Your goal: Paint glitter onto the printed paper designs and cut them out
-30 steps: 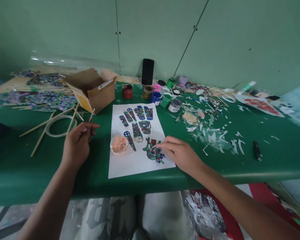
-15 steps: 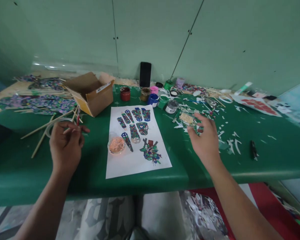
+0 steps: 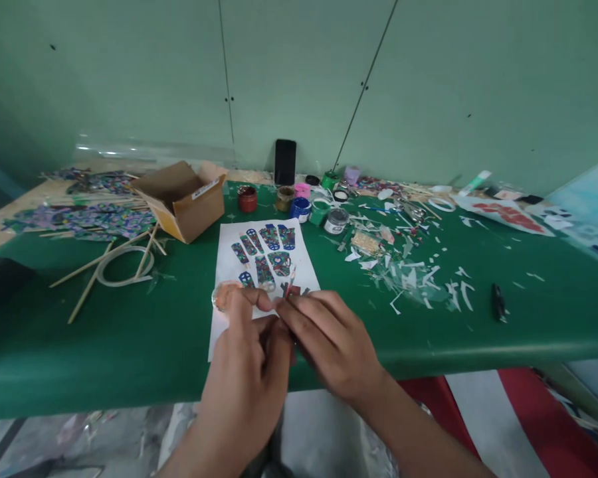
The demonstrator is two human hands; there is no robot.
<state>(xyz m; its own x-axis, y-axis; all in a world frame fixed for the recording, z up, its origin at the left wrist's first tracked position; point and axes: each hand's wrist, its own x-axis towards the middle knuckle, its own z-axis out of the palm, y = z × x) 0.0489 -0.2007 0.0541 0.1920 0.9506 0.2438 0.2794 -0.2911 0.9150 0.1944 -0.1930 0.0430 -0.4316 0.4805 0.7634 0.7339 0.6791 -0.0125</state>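
My left hand (image 3: 246, 375) and my right hand (image 3: 333, 342) meet over the lower part of a white paper sheet (image 3: 224, 249), fingertips pinched close together. A slim red tool with a pale tip (image 3: 290, 280) sticks up at my right fingertips; the rest of it is hidden. Whatever my left fingers pinch cannot be made out. Several dark, multicoloured cut-outs (image 3: 264, 271) lie on the sheet beyond my hands. A round dish of orange-pink stuff (image 3: 220, 297) sits by my left index finger, partly covered.
Behind the sheet stand a red paint jar (image 3: 247, 199), a blue jar (image 3: 300, 210) and a phone (image 3: 285, 162). An open cardboard box (image 3: 194, 209), sticks and a clear tube ring (image 3: 124, 284) lie left. Scraps (image 3: 413, 279) and a black cutter (image 3: 499, 303) lie right.
Both hands have come inward from the two sides and now meet over the sheet. The red tool, earlier in my left hand, now shows at my right fingertips.
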